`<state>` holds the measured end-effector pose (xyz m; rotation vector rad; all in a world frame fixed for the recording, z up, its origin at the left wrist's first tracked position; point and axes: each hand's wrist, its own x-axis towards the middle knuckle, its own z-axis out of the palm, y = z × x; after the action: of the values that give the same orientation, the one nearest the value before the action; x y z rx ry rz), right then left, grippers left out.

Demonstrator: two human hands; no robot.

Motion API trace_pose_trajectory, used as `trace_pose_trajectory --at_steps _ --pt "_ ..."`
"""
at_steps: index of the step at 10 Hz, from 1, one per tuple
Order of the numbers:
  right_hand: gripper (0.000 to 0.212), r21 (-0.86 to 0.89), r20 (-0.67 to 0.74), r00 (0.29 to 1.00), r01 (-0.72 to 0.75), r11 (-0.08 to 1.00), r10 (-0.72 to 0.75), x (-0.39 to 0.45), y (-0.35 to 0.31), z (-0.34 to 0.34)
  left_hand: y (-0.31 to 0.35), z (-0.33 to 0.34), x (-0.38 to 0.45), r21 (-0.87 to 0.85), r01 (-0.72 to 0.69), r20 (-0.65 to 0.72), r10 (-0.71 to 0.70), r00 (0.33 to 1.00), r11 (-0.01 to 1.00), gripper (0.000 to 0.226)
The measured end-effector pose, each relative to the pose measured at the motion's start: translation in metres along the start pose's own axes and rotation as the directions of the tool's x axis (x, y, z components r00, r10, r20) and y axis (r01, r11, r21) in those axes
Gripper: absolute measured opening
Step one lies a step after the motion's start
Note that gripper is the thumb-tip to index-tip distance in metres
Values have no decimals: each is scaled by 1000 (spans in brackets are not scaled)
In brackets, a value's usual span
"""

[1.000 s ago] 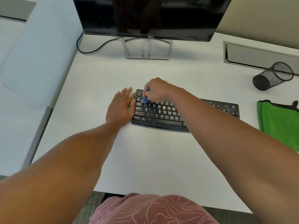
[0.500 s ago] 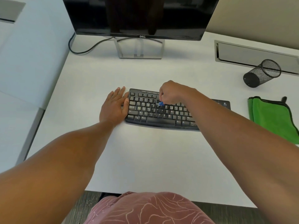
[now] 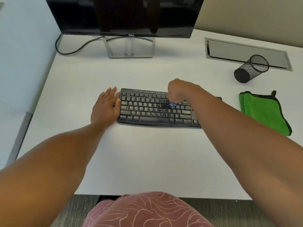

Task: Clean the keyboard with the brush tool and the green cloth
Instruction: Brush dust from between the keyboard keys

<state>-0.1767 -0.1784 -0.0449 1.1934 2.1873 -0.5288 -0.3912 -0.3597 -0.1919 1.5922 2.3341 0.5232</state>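
A black keyboard (image 3: 147, 110) lies across the middle of the white desk (image 3: 139, 158). My left hand (image 3: 106, 107) rests flat against its left end, fingers straight, thumb on the edge. Over the right-middle keys my right hand (image 3: 180, 91) is curled in a fist round a small blue brush tool (image 3: 172, 104); only the blurred blue tip shows below the fist, touching the keys. My right forearm hides the keyboard's right end. The green cloth (image 3: 264, 112) lies folded on the desk to the right of the keyboard.
A dark monitor (image 3: 124, 15) on a metal stand (image 3: 129, 46) sits at the back, its cable (image 3: 70, 49) looping left. A black mesh pen cup (image 3: 250, 68) lies on its side at the back right, by a grey cable tray (image 3: 246, 52).
My right hand has swept the brush from the keyboard's left end to its right-middle keys. My left hand stays at the left end.
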Motion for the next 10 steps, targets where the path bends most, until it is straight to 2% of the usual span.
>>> trace_pose_trajectory --at_steps 1,2,4,5,6,7,8,9,10 --pt "15 62 -33 999 26 998 -24 -2 4 -10 0 0 0 5 -5 -1 5 1000 1000 56" --pt "23 192 -20 997 81 978 -79 -3 10 -6 0 0 -1 2 1 -2 -1 1000 1000 56" --pt "26 -4 -7 999 -52 999 52 -7 26 0 1 -1 -1 7 6 2 -6 1000 1000 56" --pt "22 10 -39 996 -79 997 80 -10 31 -9 1 -1 0 3 9 1 -9 1000 1000 57" --pt "9 215 -19 997 -71 974 77 -9 36 -5 0 0 -1 0 11 5 -11 1000 1000 57" --pt "7 128 -36 995 -85 988 91 -8 43 2 0 0 0 -6 13 6 -13 1000 1000 57" --pt "25 -11 -31 991 -133 991 132 -9 47 3 1 -1 -1 -6 14 8 -14 1000 1000 57" --pt "27 -9 -31 988 -150 989 150 -9 48 -3 1 -1 -1 -7 12 8 -12 1000 1000 57" --pt "6 77 -64 990 -124 989 129 -6 46 -6 1 -1 -1 -2 12 12 -12 1000 1000 58"
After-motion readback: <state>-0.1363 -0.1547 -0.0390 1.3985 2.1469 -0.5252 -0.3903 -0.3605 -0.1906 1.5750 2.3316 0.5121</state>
